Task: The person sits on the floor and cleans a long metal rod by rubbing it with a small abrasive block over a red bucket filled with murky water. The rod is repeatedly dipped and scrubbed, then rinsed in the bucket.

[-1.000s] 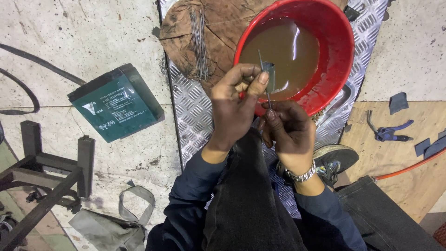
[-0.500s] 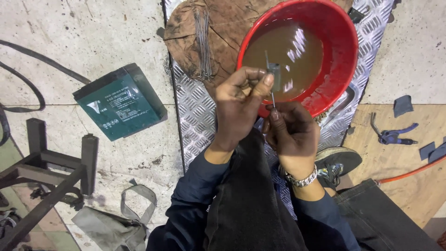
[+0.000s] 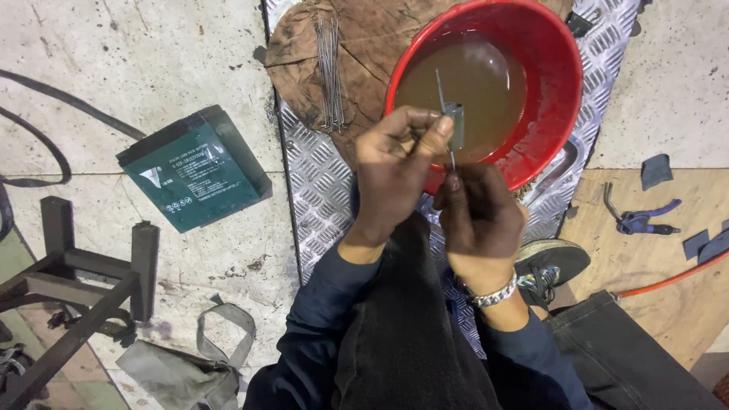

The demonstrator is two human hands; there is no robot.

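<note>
pale concrete floor (image 3: 137,68), ribbed metal sheet (image 3: 319,190), plywood board (image 3: 645,258), dark metal frame (image 3: 68,281)

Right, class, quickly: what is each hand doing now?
Left hand: closed, pinching a small grey metal piece on a thin rod.
Right hand: closed, fingertips on the rod's lower end.

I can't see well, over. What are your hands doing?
Left hand pinching small grey block. Right hand holding thin wire. Red bowl of brown water just behind.
</note>
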